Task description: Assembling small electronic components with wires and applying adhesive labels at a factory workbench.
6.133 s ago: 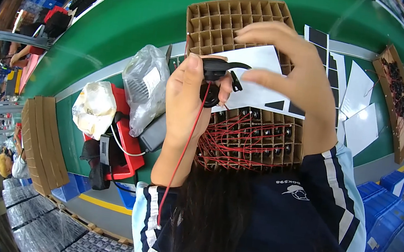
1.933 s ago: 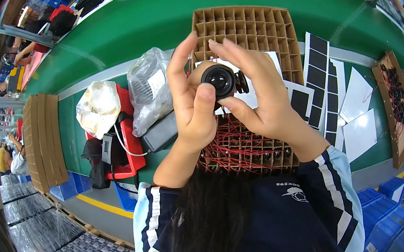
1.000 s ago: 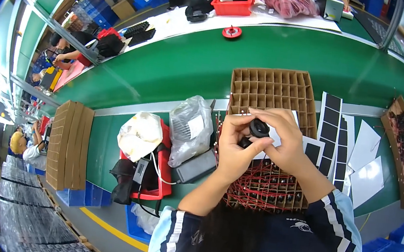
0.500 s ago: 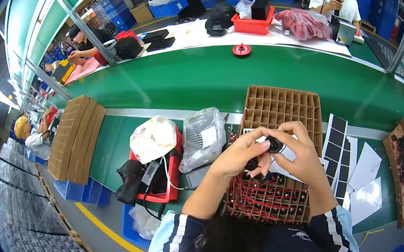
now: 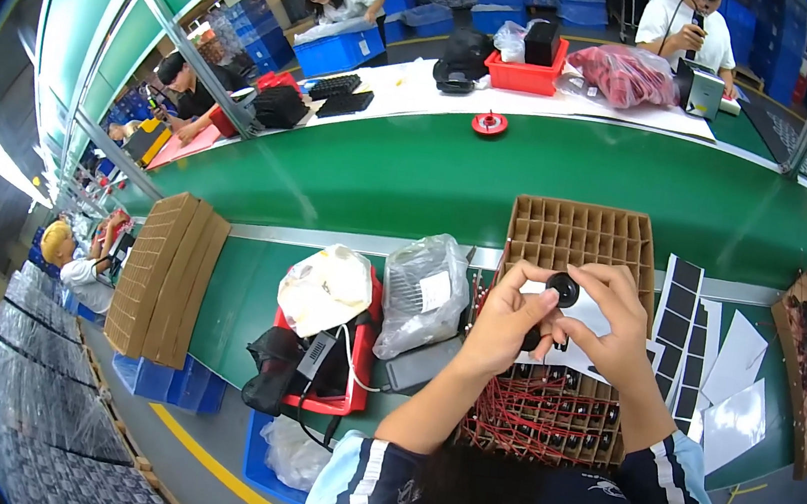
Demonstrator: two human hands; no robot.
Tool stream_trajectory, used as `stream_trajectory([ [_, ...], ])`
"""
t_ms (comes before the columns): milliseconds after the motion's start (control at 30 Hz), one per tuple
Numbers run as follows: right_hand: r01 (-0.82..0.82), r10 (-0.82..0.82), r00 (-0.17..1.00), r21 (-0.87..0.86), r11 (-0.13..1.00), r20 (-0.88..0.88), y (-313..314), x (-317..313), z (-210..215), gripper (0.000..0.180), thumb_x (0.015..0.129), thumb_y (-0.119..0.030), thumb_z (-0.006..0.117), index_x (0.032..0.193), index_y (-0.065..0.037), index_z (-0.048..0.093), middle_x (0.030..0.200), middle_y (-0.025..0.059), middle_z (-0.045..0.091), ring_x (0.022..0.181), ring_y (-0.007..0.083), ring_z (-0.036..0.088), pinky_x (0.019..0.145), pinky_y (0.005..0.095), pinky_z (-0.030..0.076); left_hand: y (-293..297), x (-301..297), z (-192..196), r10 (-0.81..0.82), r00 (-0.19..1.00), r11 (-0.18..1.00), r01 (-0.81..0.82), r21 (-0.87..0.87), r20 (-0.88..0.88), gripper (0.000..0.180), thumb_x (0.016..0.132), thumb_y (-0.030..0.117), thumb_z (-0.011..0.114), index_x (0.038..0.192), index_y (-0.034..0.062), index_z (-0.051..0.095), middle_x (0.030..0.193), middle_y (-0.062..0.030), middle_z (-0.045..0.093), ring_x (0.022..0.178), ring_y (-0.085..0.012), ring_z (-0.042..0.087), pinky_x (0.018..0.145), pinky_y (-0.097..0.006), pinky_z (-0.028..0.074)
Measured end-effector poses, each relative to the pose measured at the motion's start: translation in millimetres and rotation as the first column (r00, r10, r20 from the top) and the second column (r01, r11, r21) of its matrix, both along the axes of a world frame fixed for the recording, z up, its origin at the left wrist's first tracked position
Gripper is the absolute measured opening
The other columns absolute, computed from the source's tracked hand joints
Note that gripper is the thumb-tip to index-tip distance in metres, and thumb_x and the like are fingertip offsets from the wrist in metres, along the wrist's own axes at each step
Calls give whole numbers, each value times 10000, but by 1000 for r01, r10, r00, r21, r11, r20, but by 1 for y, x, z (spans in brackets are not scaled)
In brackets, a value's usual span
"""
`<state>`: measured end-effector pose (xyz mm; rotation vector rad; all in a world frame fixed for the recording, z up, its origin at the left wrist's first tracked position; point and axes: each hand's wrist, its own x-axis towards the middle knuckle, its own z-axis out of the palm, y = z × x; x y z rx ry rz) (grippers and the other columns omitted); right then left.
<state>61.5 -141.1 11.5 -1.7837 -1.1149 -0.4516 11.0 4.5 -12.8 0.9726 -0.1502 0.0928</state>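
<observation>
Hands: left hand [image 5: 504, 317] and right hand [image 5: 619, 324] pinched small round black part [image 5: 562, 290] | above brown cardboard grid tray [image 5: 576, 238] | grid cells looked unfilled.

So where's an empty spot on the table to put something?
The green belt is bare between the cardboard grid and the red tape roll. It is crowded around both hands, with bags, wires and paper sheets.

navy short sleeves [image 5: 658, 480], white stripes, bare forearms
</observation>
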Motion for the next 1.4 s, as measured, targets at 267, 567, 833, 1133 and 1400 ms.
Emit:
stream_trajectory([
  [267,6,-8,1000,60,998,25,3,4,-3,408,626,-78,668,1017,-3,583,923,97,551,816,242,503,714,317,417,-3,-1,1,33,999,999,-34,18,35,174,864,126,505,985,47,407,694,-132,576,501,-113,517,351,-199,385],
  [567,-123,123,992,-11,992,-5,-2,5,-1,412,615,-65,660,1018,-17,589,893,91,517,808,229,483,684,314,406,5,-1,9,-76,992,996,71,-54,-98,216,919,273,369,940,61,406,674,-107,550,463,-147,511,336,-198,333],
  [833,-123,122,989,-3,992,-78,2,-3,1,473,638,-105,686,1089,-29,560,927,96,474,832,214,472,724,308,406,3,2,2,-122,985,974,94,-205,-126,163,887,197,436,973,59,438,648,-44,511,414,-102,450,348,-199,333],
  [1133,-78,82,995,53,995,-61,8,-1,-10,427,638,-92,709,1029,-8,558,844,100,540,736,209,531,650,284,431,-7,2,3,55,995,998,-57,-21,-85,193,872,143,471,1045,61,444,676,-40,546,451,-76,459,387,-189,335],
  [1400,-169,169,984,13,986,-61,5,4,-14,432,670,-102,694,1060,3,542,814,95,550,704,191,536,610,270,436,-3,3,2,-97,990,994,91,-57,-103,213,907,230,406,1010,49,452,766,-68,546,461,-81,470,358,-192,347],
])
